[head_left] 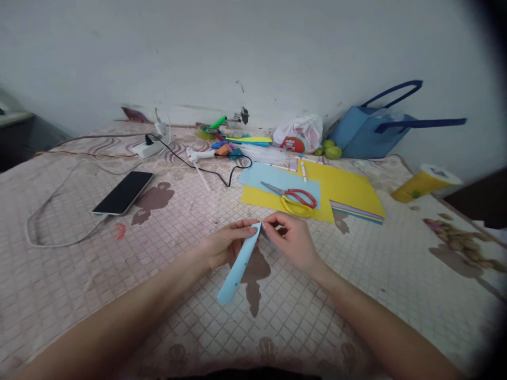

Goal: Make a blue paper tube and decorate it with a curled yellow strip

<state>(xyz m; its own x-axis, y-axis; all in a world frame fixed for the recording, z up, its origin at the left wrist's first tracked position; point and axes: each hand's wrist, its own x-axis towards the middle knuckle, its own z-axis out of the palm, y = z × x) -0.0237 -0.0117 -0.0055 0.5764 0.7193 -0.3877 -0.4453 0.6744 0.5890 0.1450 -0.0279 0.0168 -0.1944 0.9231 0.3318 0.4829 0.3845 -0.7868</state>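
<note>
A light blue paper strip (240, 269) with a few small dark dots slants down toward me over the table. My left hand (232, 240) pinches it near its upper end, thumb on top. The fingertips of my right hand (288, 237) are closed at that same upper end, touching the strip's tip. Beyond my hands, scissors (291, 198) with red and yellow handles rest on a light blue sheet (261, 177), which overlaps yellow sheets (344, 184).
A phone (124, 192) with a charging cable lies left. Behind are a power strip (148, 148), a glue gun (200, 154) with a black cord, and a white plastic bag (300, 134). A blue bag (366, 134), paper roll (423, 183) and peanut-like items (461, 243) are right.
</note>
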